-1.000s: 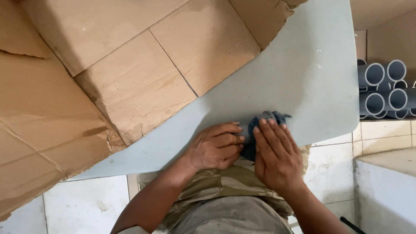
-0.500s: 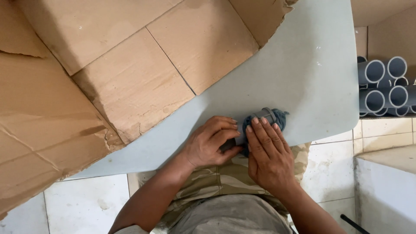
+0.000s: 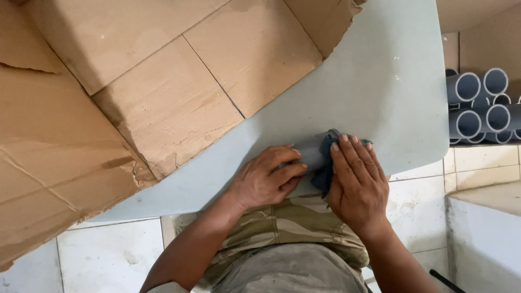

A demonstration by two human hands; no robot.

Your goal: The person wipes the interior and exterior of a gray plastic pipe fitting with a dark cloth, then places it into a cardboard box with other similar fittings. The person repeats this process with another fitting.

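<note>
Left hand (image 3: 267, 182) grips short grey pipe piece (image 3: 310, 154); right hand (image 3: 355, 182), fingers flat, presses dark blue cloth (image 3: 325, 173) against it on grey table (image 3: 391, 81)

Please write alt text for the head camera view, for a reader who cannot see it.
The left hand grips a short grey pipe piece on a pale grey table while the right hand presses a dark blue cloth against it. Flattened cardboard covers the table's left; grey pipes are stacked at right.

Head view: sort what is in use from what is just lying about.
In use:
left hand gripping the short grey pipe piece
right hand pressing the dark blue cloth
grey sheet beneath

Lying about:
flattened cardboard
stacked grey pipes
</note>
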